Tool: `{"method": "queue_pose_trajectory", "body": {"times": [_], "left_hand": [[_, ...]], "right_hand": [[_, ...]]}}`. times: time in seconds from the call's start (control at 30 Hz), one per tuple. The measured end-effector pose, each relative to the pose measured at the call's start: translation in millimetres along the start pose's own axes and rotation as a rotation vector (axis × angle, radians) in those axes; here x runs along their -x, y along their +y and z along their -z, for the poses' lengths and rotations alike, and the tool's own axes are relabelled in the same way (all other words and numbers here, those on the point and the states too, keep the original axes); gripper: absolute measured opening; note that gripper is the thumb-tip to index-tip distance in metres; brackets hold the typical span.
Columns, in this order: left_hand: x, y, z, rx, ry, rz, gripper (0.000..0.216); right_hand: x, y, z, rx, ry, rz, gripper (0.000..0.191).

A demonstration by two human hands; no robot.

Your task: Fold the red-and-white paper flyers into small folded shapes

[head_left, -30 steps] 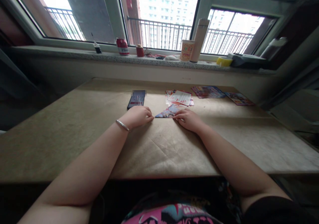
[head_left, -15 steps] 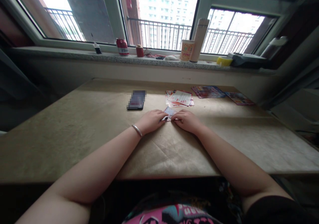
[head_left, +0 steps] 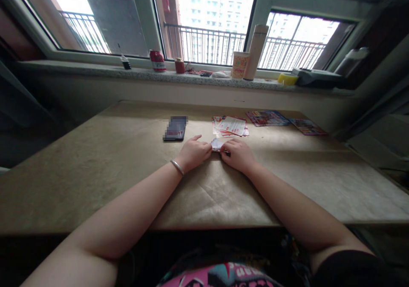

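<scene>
A small folded piece of printed paper (head_left: 217, 145) lies on the table between my two hands. My left hand (head_left: 194, 153), with a silver bangle at the wrist, presses or pinches the paper's left side; its thumb side is partly hidden and one finger sticks up. My right hand (head_left: 238, 154) has its fingers curled closed on the paper's right side. Just beyond the paper, a loose pile of printed sheets (head_left: 231, 126) rests on the table. To the left of it lies a dark phone-like slab (head_left: 175, 128), partly blurred.
Colourful printed sheets (head_left: 267, 118) and another such stack (head_left: 308, 126) lie at the table's (head_left: 96, 163) back right. On the windowsill (head_left: 105, 70) stand a red can (head_left: 157, 61), a small red jar (head_left: 179, 66), a paper cup (head_left: 239, 64), a tall flask (head_left: 256, 53) and yellow tape (head_left: 287, 79).
The paper between my hands looks smaller and flatter, with its near edge folded up. A finger of my left hand has lifted, and my right hand's fingers have curled more.
</scene>
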State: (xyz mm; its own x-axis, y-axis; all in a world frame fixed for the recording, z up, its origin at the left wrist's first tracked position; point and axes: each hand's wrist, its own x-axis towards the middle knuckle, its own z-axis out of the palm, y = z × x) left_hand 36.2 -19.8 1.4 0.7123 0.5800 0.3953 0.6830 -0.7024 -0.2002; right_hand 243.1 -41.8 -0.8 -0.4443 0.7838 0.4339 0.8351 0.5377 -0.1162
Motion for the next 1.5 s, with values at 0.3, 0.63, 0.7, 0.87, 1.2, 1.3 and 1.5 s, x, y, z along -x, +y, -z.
{"method": "queue_pose_trajectory", "body": {"times": [0.3, 0.63, 0.7, 0.87, 1.2, 1.3, 1.5], "left_hand": [[-2.5, 15.1, 17.7, -0.068, 0.241, 0.011, 0.021], [-4.7, 20.7, 16.8, -0.043, 0.262, -0.006, 0.024], [-4.5, 20.3, 17.1, -0.030, 0.255, 0.001, 0.023], [-3.9, 18.2, 20.4, -0.050, 0.228, 0.019, 0.021], [-1.0, 2.9, 23.0, -0.041, 0.243, 0.054, 0.022], [0.4, -2.9, 24.3, -0.030, 0.254, 0.077, 0.022], [3.1, -12.1, 25.1, -0.052, 0.296, 0.106, 0.021]], "right_hand": [[-2.4, -14.4, 0.1, -0.001, 0.115, -0.058, 0.006], [-2.5, -13.4, -1.1, -0.039, 0.174, -0.002, 0.004], [-2.6, -12.7, -2.1, -0.043, 0.178, 0.005, 0.004], [-2.5, -7.4, -2.0, -0.064, 0.187, -0.011, 0.005], [-0.2, 8.3, -0.4, -0.122, 0.219, -0.046, 0.005], [0.9, 13.9, 1.6, -0.128, 0.244, -0.050, 0.006], [3.8, 27.1, 5.0, -0.121, 0.247, -0.083, 0.006]]}}
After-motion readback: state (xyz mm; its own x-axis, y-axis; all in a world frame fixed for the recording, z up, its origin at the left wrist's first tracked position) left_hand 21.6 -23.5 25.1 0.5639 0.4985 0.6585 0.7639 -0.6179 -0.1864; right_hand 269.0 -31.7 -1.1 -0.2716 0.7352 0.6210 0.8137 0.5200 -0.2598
